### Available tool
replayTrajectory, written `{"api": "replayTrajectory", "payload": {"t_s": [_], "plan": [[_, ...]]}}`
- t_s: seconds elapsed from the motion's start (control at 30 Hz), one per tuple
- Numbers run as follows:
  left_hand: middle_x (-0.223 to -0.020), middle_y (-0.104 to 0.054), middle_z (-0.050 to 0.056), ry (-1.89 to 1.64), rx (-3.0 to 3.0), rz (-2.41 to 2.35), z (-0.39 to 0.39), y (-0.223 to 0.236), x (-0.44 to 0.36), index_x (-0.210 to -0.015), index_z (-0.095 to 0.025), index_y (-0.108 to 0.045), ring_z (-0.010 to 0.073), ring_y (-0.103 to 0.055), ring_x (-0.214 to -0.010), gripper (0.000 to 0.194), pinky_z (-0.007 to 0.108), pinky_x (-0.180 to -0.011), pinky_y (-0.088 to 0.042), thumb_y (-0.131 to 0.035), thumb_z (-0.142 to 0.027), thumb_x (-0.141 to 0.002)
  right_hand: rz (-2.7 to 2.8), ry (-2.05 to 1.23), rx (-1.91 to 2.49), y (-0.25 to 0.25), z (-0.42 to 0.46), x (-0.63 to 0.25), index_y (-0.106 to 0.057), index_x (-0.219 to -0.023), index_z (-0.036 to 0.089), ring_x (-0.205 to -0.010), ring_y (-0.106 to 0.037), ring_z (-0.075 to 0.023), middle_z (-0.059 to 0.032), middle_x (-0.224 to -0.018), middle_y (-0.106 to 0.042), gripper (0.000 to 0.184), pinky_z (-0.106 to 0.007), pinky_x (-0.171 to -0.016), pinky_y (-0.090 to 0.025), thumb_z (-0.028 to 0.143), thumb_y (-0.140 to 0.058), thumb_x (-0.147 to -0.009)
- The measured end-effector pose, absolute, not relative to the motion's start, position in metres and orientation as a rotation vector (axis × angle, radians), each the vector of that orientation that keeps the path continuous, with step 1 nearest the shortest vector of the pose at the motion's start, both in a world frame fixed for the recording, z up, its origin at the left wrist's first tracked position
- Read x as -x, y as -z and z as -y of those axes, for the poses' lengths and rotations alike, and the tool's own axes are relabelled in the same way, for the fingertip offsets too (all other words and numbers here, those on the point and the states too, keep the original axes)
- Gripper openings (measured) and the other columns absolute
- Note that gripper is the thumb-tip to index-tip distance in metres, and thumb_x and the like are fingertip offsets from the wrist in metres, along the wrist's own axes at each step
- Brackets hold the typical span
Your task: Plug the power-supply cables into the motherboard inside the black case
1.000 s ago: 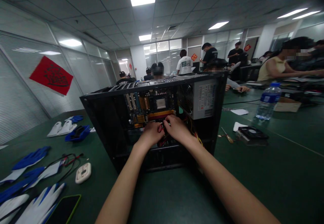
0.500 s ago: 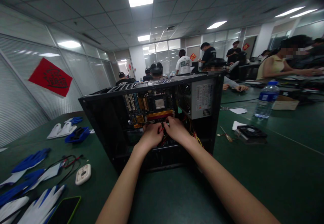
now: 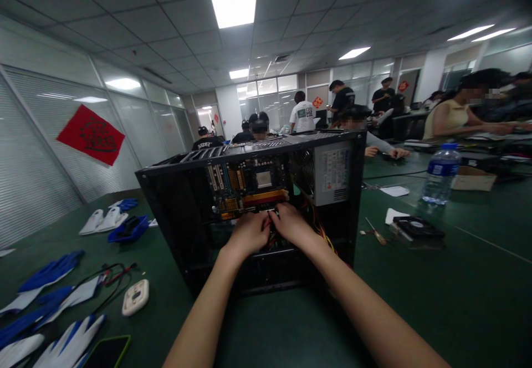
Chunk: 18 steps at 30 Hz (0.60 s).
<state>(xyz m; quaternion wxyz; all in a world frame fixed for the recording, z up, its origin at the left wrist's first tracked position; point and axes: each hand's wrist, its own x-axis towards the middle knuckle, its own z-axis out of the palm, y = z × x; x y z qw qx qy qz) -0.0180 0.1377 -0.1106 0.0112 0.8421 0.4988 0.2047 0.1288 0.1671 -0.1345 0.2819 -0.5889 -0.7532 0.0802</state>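
My 2 grips worked side by side inside the open computer case, which stood on the green desk with its open side towards me. My left grip had its fingers curled in, the tips near those of my right grip. My right grip was bent inward the same way, just beside it. Dark and reddish cables showed between and below them, but my own fingers hid the tips, so I could not tell whether either grip was pinching something or merely touching it.

Just above both grips was the circuit board, with a pale square chip and a red and yellow row of slots. Up and to the right of my right grip sat the power supply, and yellow wires ran down beside my right wrist.

Well right of the grips, outside the case, lay a screwdriver and a black fan, with a water bottle beyond. Well left lay gloves and a phone.
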Motion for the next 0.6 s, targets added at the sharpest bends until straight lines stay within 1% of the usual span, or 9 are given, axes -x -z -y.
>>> {"api": "replayTrajectory", "payload": {"t_s": [0.1,0.2,0.27,0.37,0.47,0.53,0.6], "plan": [[-0.066,-0.058,0.000,-0.492,-2.664,-1.360,-0.135,0.109,0.016,-0.069,-0.021,-0.050,0.0155,-0.054,-0.064,0.010,0.027,-0.059,-0.029,-0.053,-0.015,-0.078,2.023,-0.240,1.576,0.134,-0.168,-0.130,-0.065,-0.110,0.007,-0.109,-0.064,-0.0247,-0.0174,-0.115,-0.068,0.029,-0.028,-0.086,-0.042,0.027,-0.047,-0.101],[-0.066,-0.060,0.000,-0.557,-2.647,-1.462,-0.133,0.108,0.015,-0.072,-0.021,-0.054,0.0159,-0.054,-0.063,0.009,0.028,-0.058,-0.028,-0.051,-0.018,-0.080,2.012,-0.264,1.563,0.131,-0.167,-0.129,-0.066,-0.107,0.008,-0.108,-0.066,-0.0242,-0.0172,-0.112,-0.069,0.031,-0.027,-0.084,-0.043,0.029,-0.044,-0.103],[-0.065,-0.060,0.001,-0.554,-2.641,-1.508,-0.133,0.108,0.014,-0.072,-0.021,-0.057,0.0159,-0.054,-0.061,0.011,0.028,-0.057,-0.027,-0.052,-0.020,-0.082,2.006,-0.273,1.591,0.128,-0.164,-0.129,-0.066,-0.104,0.010,-0.103,-0.068,-0.0250,-0.0174,-0.107,-0.072,0.036,-0.028,-0.079,-0.044,0.035,-0.041,-0.104],[-0.063,-0.063,0.002,-0.457,-2.625,-1.550,-0.132,0.108,0.014,-0.069,-0.020,-0.061,0.0165,-0.056,-0.059,0.018,0.028,-0.055,-0.028,-0.053,-0.024,-0.084,2.012,-0.224,1.655,0.124,-0.158,-0.129,-0.066,-0.105,0.011,-0.093,-0.072,-0.0277,-0.0179,-0.099,-0.074,0.045,-0.030,-0.072,-0.045,0.046,-0.036,-0.104],[-0.064,-0.066,0.006,-0.440,-2.616,-1.661,-0.130,0.107,0.012,-0.066,-0.019,-0.065,0.0187,-0.060,-0.060,0.030,0.028,-0.056,-0.029,-0.050,-0.032,-0.089,2.024,-0.137,1.689,0.122,-0.154,-0.129,-0.066,-0.107,0.013,-0.091,-0.073,-0.0301,-0.0180,-0.097,-0.074,0.049,-0.032,-0.070,-0.046,0.051,-0.034,-0.104],[-0.065,-0.067,0.007,-0.455,-2.616,-1.693,-0.128,0.105,0.011,-0.065,-0.019,-0.066,0.0196,-0.061,-0.061,0.037,0.028,-0.056,-0.030,-0.048,-0.035,-0.092,2.030,-0.106,1.715,0.121,-0.152,-0.129,-0.066,-0.109,0.014,-0.090,-0.073,-0.0312,-0.0178,-0.097,-0.074,0.047,-0.033,-0.069,-0.048,0.049,-0.035,-0.104],[-0.064,-0.068,0.007,-0.448,-2.592,-1.668,-0.127,0.103,0.010,-0.063,-0.019,-0.067,0.0192,-0.062,-0.061,0.039,0.028,-0.055,-0.030,-0.047,-0.035,-0.092,2.040,-0.087,1.747,0.121,-0.151,-0.129,-0.066,-0.112,0.013,-0.090,-0.073,-0.0323,-0.0184,-0.097,-0.074,0.041,-0.034,-0.068,-0.050,0.041,-0.036,-0.104]]}}
